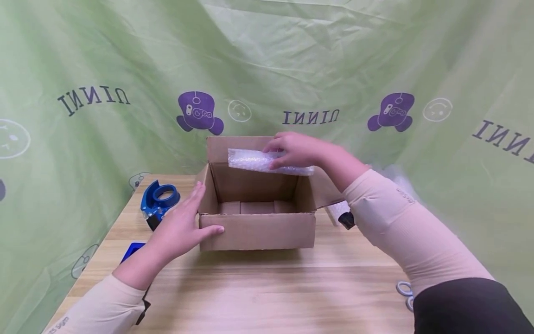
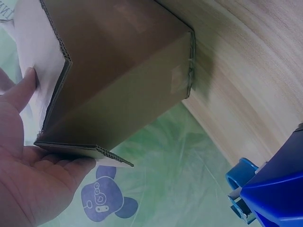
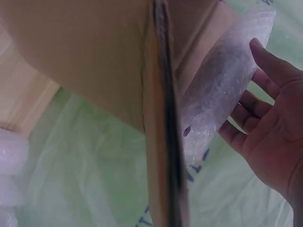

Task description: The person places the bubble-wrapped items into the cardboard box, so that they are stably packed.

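An open cardboard box (image 1: pixel 257 232) stands on the table with its flaps spread and its inner floor bare. At the box's near left corner is my left hand (image 1: pixel 180 227). Its thumb lies on the front flap (image 2: pixel 45 56) and its fingers against the outside of the left flap (image 2: pixel 78 150). Above the back of the box, my right hand (image 1: pixel 294 150) holds a long bubble-wrapped bundle (image 1: pixel 248 160) between thumb and fingers. The right wrist view shows the bubble wrap (image 3: pixel 222 80) beside a box flap (image 3: pixel 165 142); what it wraps is hidden.
A blue tape dispenser (image 1: pixel 164 197) stands left of the box, with another blue object (image 1: pixel 132 250) nearer me. Right of the box lies a bubble-wrapped item (image 1: pixel 344 217) with a black end. Scissor handles (image 1: pixel 404 292) show beside my right sleeve. A green printed curtain (image 1: pixel 267 60) hangs behind the table.
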Action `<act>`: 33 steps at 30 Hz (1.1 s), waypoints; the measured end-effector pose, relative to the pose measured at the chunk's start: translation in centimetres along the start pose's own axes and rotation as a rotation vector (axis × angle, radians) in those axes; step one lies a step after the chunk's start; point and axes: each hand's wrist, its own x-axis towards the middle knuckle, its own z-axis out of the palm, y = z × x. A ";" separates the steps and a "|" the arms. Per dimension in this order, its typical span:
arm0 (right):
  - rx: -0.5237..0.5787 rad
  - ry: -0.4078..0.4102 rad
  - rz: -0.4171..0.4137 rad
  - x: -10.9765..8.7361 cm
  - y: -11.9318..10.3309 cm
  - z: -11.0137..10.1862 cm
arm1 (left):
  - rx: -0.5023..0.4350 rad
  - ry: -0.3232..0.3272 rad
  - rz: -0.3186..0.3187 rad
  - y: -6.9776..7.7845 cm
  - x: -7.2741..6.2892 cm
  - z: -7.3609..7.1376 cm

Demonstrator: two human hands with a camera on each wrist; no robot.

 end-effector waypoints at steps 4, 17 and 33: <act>-0.019 -0.013 -0.002 0.8 -0.2 1.1 | 0.002 0.001 0.005 0.2 0.0 -0.1; -0.040 -0.067 -0.002 1.8 -0.5 4.1 | 0.002 0.005 -0.002 0.4 0.0 -0.1; -0.131 -0.037 -0.017 1.7 -0.2 4.8 | 0.003 -0.007 -0.007 0.2 -0.1 -0.1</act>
